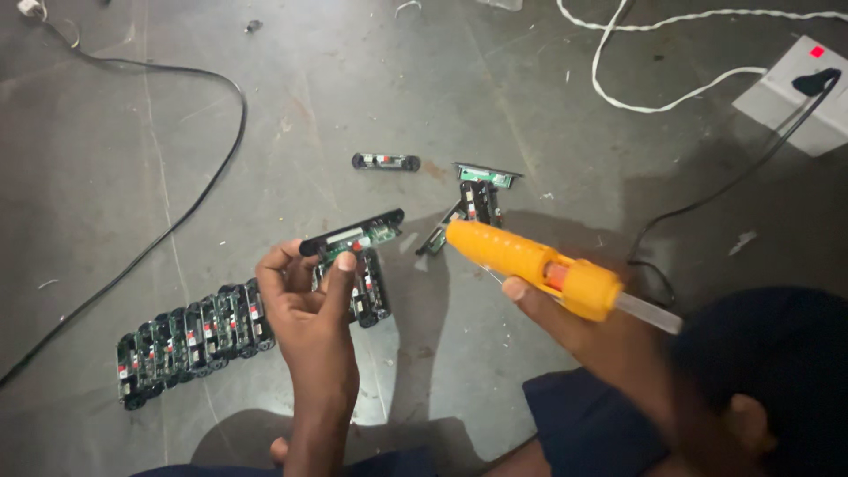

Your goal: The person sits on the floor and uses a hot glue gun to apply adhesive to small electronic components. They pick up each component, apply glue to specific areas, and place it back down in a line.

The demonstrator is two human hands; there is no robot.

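Between my hands, the nozzle of a yellow plastic glue gun, gripped in my right hand, points toward a small green circuit board with a black faceplate, pinched in my left hand. Below my left hand lies a row of matching boards; beyond the right, a white socket box.

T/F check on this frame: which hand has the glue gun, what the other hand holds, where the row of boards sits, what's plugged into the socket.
1. The right hand holds the yellow glue gun. True.
2. The left hand is empty. False: it pinches a green circuit board.
3. A row of boards lies on the floor. True.
4. A white plug sits in the white socket box. False: the plug is black.
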